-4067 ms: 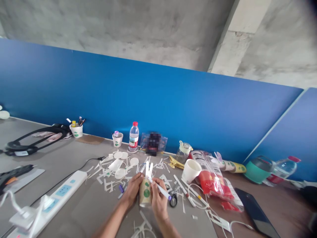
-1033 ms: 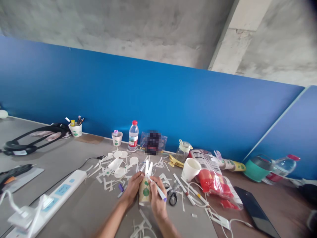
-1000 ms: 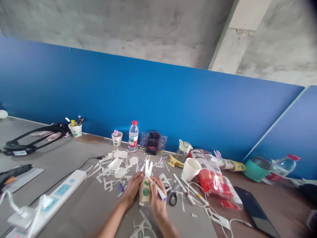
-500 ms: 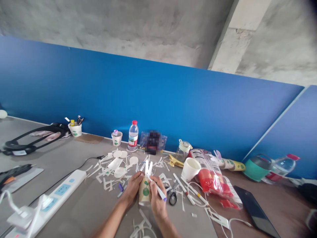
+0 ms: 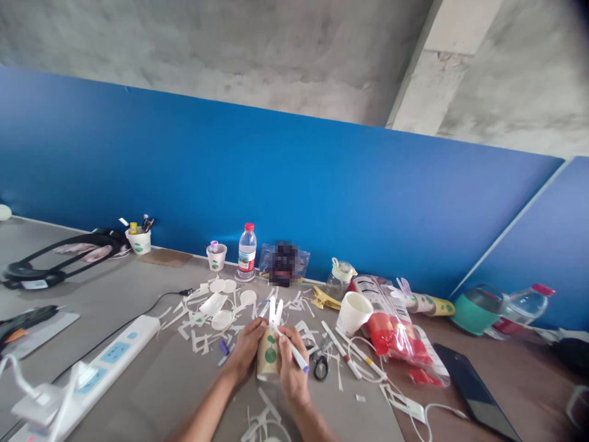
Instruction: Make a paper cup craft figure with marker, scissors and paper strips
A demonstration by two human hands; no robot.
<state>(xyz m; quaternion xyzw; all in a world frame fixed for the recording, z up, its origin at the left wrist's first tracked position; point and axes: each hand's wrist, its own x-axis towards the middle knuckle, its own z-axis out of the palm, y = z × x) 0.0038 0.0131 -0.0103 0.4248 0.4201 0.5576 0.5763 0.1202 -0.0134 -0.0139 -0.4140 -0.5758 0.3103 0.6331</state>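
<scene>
A paper cup with green round prints stands between my hands, two white strips rising from its top. My left hand is closed on the cup's left side and upper edge. In my right hand is a white marker with a purple end, slanting down to the right, its other end at the strips. Fingers of that hand also rest by the cup's right side. A purple marker cap lies left of my left hand. Black-handled scissors lie to the right.
White paper scraps spread behind and beside the hands. A white cup, markers, a red-and-white package and a phone lie right. A water bottle stands behind; a power strip is left.
</scene>
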